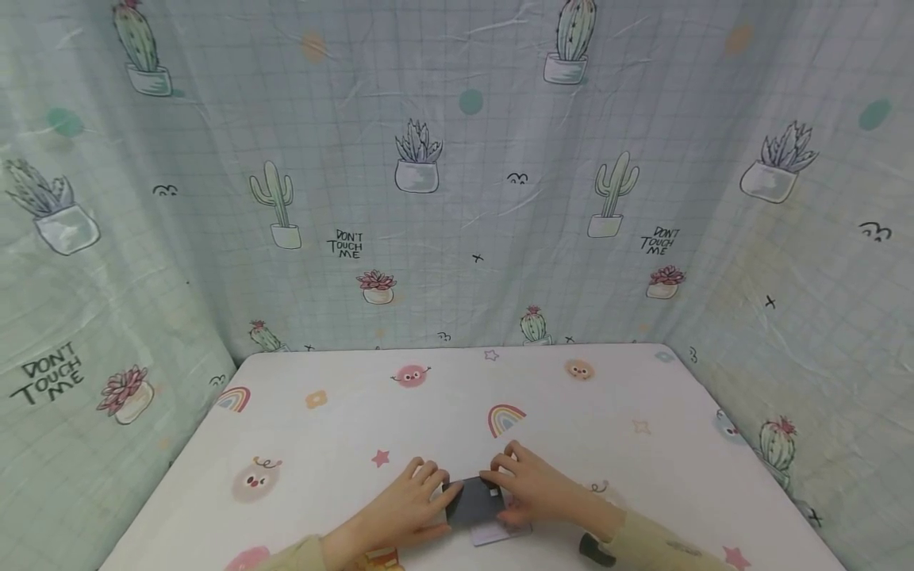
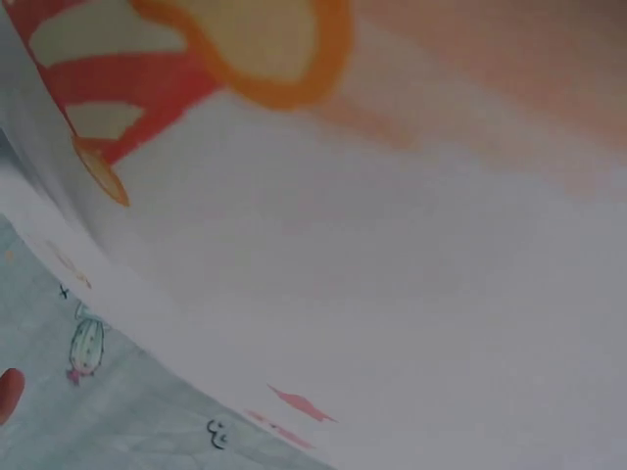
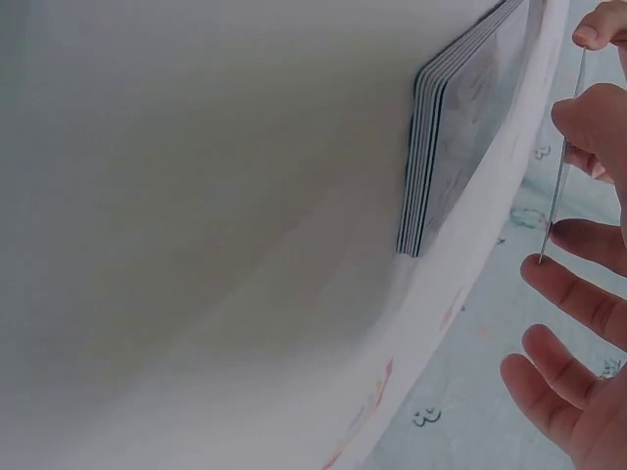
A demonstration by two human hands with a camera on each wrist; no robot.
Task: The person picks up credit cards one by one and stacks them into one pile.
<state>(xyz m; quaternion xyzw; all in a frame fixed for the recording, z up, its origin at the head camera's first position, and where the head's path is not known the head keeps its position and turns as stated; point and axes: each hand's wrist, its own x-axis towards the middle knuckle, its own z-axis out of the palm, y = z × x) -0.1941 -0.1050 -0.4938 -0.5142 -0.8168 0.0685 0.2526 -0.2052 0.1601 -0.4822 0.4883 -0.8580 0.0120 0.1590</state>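
A thin card with a dark face [image 1: 473,503] is held between both hands, near the front of the table. My left hand [image 1: 410,503] pinches its left side, fingertips at the edge. On the opposite side my right hand [image 1: 540,485] grips it by its edges. Under it lies a stack of cards [image 1: 497,533], pale pink on top and partly covered. In the right wrist view the stack [image 3: 465,137] shows several dark-edged layers, and the held card [image 3: 560,186] stands edge-on, apart from it, between fingers. The left wrist view catches only one fingertip [image 2: 9,394].
The white tabletop [image 1: 321,444] carries printed rainbows, stars and smiling faces. Cactus-patterned curtains [image 1: 457,238] hang behind the table and along both sides. A black strap [image 1: 596,549] sits at the right sleeve.
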